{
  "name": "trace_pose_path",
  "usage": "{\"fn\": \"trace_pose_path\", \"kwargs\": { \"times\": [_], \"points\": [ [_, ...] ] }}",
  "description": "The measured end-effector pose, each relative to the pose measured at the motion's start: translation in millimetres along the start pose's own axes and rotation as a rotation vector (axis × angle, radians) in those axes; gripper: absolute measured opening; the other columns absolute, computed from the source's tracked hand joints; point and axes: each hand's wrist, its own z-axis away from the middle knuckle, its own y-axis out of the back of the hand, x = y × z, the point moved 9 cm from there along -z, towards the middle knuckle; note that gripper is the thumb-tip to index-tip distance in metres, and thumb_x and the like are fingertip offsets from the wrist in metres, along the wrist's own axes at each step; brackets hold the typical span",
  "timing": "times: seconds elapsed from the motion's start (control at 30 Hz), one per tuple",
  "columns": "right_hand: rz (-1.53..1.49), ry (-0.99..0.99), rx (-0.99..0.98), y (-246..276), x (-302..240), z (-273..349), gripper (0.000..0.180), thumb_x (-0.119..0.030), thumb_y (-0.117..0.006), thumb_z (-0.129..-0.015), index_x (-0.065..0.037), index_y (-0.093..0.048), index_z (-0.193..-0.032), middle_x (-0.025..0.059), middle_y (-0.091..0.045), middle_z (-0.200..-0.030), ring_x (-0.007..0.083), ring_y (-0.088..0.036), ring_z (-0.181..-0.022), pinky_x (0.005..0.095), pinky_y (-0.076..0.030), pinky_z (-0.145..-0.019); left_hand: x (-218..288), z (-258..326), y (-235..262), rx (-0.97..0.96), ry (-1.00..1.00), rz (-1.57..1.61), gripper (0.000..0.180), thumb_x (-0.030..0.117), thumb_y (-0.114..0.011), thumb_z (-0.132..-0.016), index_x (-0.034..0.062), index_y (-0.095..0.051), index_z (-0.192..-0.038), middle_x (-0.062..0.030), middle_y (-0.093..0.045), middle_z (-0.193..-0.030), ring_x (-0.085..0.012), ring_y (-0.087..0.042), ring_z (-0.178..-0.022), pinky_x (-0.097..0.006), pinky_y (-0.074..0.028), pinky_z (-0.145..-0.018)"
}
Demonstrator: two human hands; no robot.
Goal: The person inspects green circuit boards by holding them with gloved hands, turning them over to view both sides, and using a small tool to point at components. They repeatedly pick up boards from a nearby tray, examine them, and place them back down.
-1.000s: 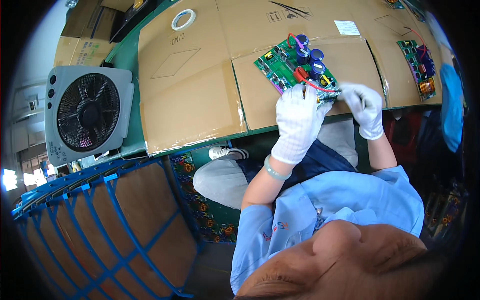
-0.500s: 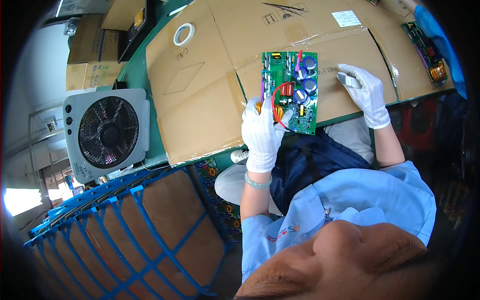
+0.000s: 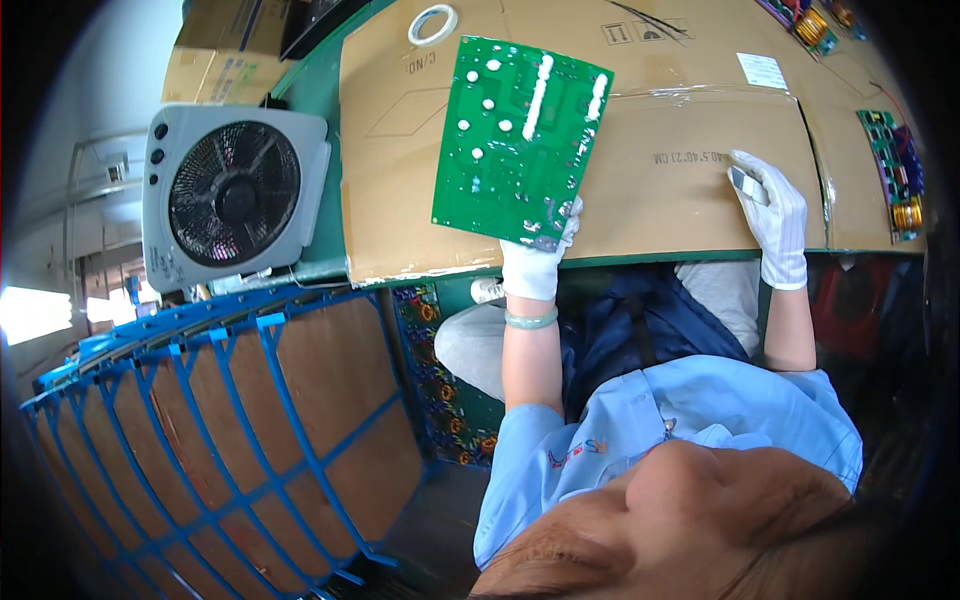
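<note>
My gloved left hand (image 3: 535,262) is closed on the near end of a green circuit board (image 3: 505,165), its fingers mostly hidden beneath it. The board's solder side faces up, with white blobs and two long white strips across it; the parts on its other face are out of sight. My right hand (image 3: 782,222), also in a white glove, hovers by the near edge of the cardboard (image 3: 680,200), its fingers curled around a small flat silver-grey tool (image 3: 746,183). What kind of tool it is, I cannot make out.
A tape roll (image 3: 433,25) lies on the cardboard at the far left, and thin dark strands (image 3: 645,18) lie farther back. More circuit boards (image 3: 890,175) sit at the right. A grey box fan (image 3: 235,195) stands left, above a blue-framed rack (image 3: 250,420).
The circuit board has been turned over, from component side up to solder side up, and lifted away to the left. My right hand keeps the small tool. The other person's blue sleeve has left view.
</note>
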Motion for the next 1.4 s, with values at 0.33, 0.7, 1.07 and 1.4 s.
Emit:
{"fn": "trace_pose_path", "kwargs": {
  "times": [0.33, 0.7, 1.07, 1.4],
  "points": [
    [0.093, 0.027, -0.02, -2.5, -6.2, -2.0, 0.023, -0.015, -0.074, -0.085, -0.007, -0.073, -0.107, 0.0094, -0.073, -0.1, 0.0249, -0.071, -0.089, 0.0327, -0.055, -0.078, -4.8, -0.3, 15.6, 0.122, -0.026, 0.118, 0.05, 0.046, -0.048, -0.097, 0.0054, -0.056, -0.125, -0.0188, -0.062, -0.108, -0.0297, -0.061, -0.08, -0.035, -0.053, -0.06],
    [0.132, 0.027, -0.046, -6.0, -11.1, -2.1, 0.022, -0.011, -0.074, -0.085, -0.007, -0.073, -0.106, 0.0096, -0.074, -0.104, 0.024, -0.071, -0.095, 0.032, -0.054, -0.085, -11.2, -1.8, 17.1, -0.024, 0.1, 0.36, 0.051, 0.047, -0.051, -0.097, 0.0093, -0.057, -0.131, -0.0174, -0.061, -0.128, -0.0357, -0.064, -0.105, -0.05, -0.058, -0.081],
    [0.14, -0.29, 0.396, 146.5, 155.9, 11.5, 0.038, -0.024, -0.073, -0.091, 0.002, -0.068, -0.119, 0.0151, -0.071, -0.11, 0.0173, -0.065, -0.097, 0.03, -0.049, -0.091, -7.7, -2.8, 13.6, -0.018, 0.024, 0.257, 0.051, 0.048, -0.051, -0.097, 0.0115, -0.056, -0.132, -0.0164, -0.06, -0.128, -0.0358, -0.063, -0.1, -0.046, -0.057, -0.075],
    [0.894, -0.154, 0.143, 218.7, 247.6, -3.9, 0.052, -0.037, -0.073, -0.085, 0.003, -0.067, -0.119, 0.0242, -0.067, -0.116, 0.0357, -0.064, -0.109, 0.0415, -0.049, -0.096, -4.1, 0.2, 18.4, 0.008, -0.012, 0.212, 0.049, 0.047, -0.046, -0.099, 0.012, -0.056, -0.132, -0.0148, -0.061, -0.128, -0.0321, -0.064, -0.104, -0.05, -0.056, -0.079]
  ]
}}
